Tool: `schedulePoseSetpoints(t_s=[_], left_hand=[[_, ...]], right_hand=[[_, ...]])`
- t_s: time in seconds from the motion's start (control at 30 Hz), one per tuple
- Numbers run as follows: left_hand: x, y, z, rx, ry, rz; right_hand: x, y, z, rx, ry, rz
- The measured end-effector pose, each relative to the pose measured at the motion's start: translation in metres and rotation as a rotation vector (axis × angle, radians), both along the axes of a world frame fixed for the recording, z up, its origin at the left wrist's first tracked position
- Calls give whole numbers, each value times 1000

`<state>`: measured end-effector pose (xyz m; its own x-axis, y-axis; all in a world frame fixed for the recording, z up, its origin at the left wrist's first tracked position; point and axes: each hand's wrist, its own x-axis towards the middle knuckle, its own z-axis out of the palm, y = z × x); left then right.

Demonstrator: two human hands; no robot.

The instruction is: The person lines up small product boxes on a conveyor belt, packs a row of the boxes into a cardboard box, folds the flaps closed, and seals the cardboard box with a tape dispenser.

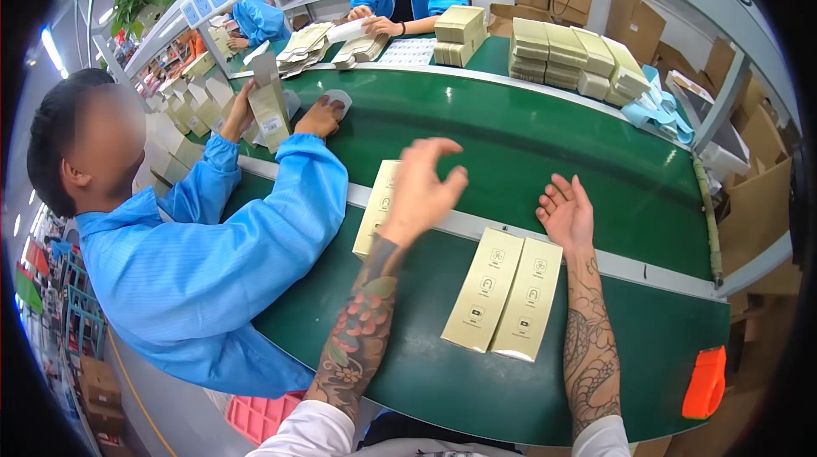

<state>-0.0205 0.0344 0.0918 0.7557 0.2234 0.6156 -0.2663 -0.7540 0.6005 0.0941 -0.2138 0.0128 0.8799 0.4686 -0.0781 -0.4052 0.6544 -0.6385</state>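
Note:
My left hand (423, 189) is over the metal strip at the belt's near edge, its thumb and forefinger apart and nothing in it. Partly behind that wrist lies a pale yellow carton (371, 220). My right hand (568, 214) hangs above the same strip, palm turned inward, fingers loosely bent and empty. Just left of my right wrist, two more pale yellow cartons lie side by side: the left carton (483, 289) and the right carton (528, 299). Both show small printed icons and slant slightly on the green table (417, 346).
A green conveyor belt (502, 151) runs across beyond the table. At left, a co-worker in a blue smock (213, 261) holds an upright carton (270, 112). Stacked cartons (562, 53) line the far side. An orange tape dispenser-like object (705, 383) lies at right.

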Motion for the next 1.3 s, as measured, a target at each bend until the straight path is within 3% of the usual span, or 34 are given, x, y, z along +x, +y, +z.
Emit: schedulePoseSetpoints(t_s=[0.1, 0.13, 0.27, 0.4, 0.63, 1.17, 1.23, 1.3], left_hand=[[-25, 41, 6, 242, 293, 329], [-30, 58, -4, 158, 356, 311], [-35, 85, -5, -60, 714, 92], [-38, 55, 17, -208, 899, -33], [-25, 22, 21, -177, 1197, -374], [-20, 20, 2, -225, 1236, -458], [-29, 22, 18, -203, 1159, -374], [-50, 26, 50, -236, 745, -359]], right_hand=[[-2, 1, 4, -3, -3, 25], [-3, 1, 4, 1, 1, 29], [0, 1, 0, -5, 16, 80], [0, 1, 2, 13, -16, 120], [-1, 0, 5, 6, 9, 117], [0, -7, 5, -16, 28, 115], [-1, -16, 19, 69, -40, 120], [-9, -35, 59, 141, -329, 213]])
